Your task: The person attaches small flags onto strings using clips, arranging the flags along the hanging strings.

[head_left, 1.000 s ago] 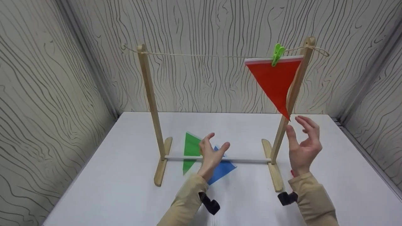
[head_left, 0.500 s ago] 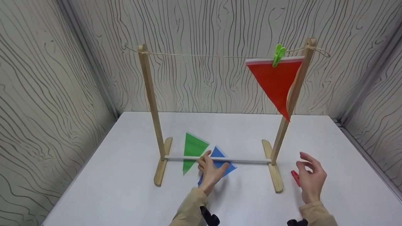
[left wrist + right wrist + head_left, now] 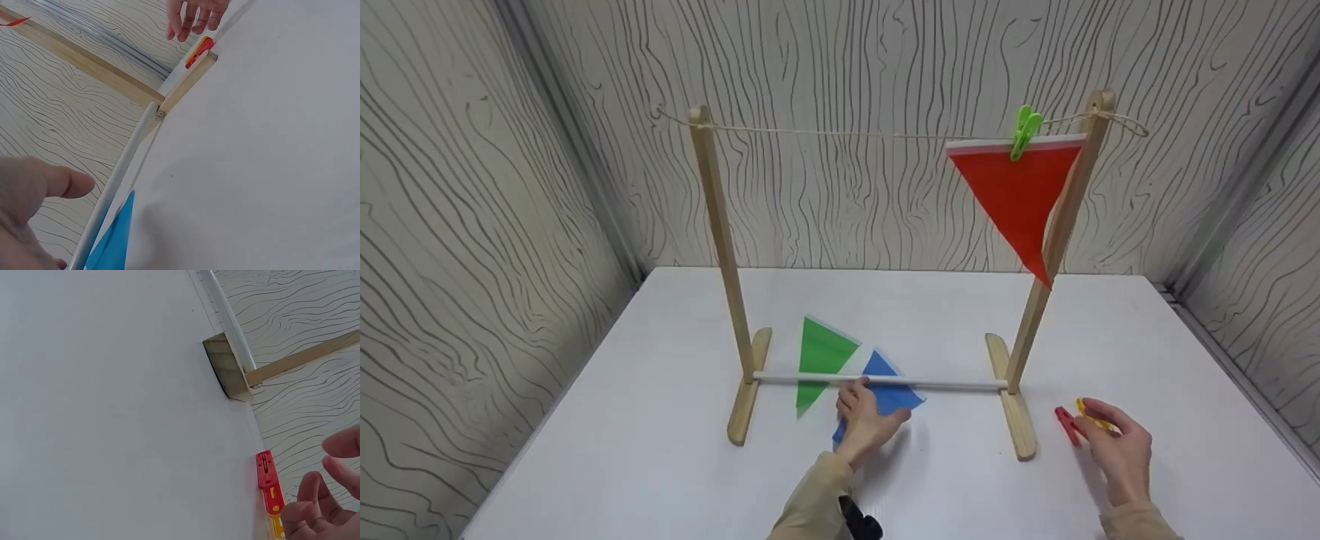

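On the white worktop [image 3: 660,480], a blue triangular flag [image 3: 891,397] lies beneath the left hand [image 3: 867,429], thumb spread wide; a red plastic clothespin [image 3: 269,478] and a yellow plastic clothespin [image 3: 277,526] lie near the loosely parted right hand [image 3: 1121,451].

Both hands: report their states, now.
Left hand: open, over the blue triangular pennant; contact cannot be told.
Right hand: open, near the yellow plastic clothespin, not gripping it.

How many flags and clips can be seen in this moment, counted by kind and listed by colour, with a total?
Flags: 3 (red flag, green flag, blue flag)
Clips: 3 (green clip, red clip, yellow clip)
Total: 6
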The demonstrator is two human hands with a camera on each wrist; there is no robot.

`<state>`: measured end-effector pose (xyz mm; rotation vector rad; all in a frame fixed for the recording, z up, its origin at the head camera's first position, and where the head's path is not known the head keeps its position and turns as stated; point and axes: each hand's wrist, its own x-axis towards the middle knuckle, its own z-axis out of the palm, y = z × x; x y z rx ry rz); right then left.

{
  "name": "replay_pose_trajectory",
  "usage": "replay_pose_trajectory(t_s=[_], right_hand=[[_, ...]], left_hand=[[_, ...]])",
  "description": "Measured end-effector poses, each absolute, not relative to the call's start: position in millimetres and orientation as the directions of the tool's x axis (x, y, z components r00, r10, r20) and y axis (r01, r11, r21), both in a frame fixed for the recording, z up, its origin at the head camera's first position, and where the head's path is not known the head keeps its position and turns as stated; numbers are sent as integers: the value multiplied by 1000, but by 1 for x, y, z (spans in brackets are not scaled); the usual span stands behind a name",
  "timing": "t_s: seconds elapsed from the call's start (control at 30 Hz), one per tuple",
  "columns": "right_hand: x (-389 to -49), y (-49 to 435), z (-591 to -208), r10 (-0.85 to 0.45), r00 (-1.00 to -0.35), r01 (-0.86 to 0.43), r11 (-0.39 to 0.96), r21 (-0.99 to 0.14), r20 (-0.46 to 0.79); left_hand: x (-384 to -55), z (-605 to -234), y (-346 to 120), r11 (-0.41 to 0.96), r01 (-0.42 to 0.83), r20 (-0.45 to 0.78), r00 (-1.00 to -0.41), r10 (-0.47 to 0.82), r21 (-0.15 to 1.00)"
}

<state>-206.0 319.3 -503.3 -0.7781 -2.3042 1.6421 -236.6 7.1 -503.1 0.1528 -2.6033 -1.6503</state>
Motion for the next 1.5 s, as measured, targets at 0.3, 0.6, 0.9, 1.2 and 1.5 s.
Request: replay_pose_trajectory(t_s=[0.3,0.6,0.9,1.2,1.5], right_hand=[[-199,330,-509,490,-844,380,258,-888,-219],[-200,330,-512,507,-826,416,255,-873,-246],[-201,330,-521,509,-835,399,296,-868,-210],[-201,332,-522,470,-855,401,326,-857,-221],[-198,334,-523,437,-882,365,389,-846,-179]], left_hand=[[-233,-510,2,465,-39,-30,-999,-28,884],[-234,-510,-2,508,-22,-52,-998,45,861],[-234,-509,-6,561,15,-43,-995,90,828],[-231,-512,-3,594,39,-9,-997,78,803],[-235,-518,3,665,84,67,-996,52,742]])
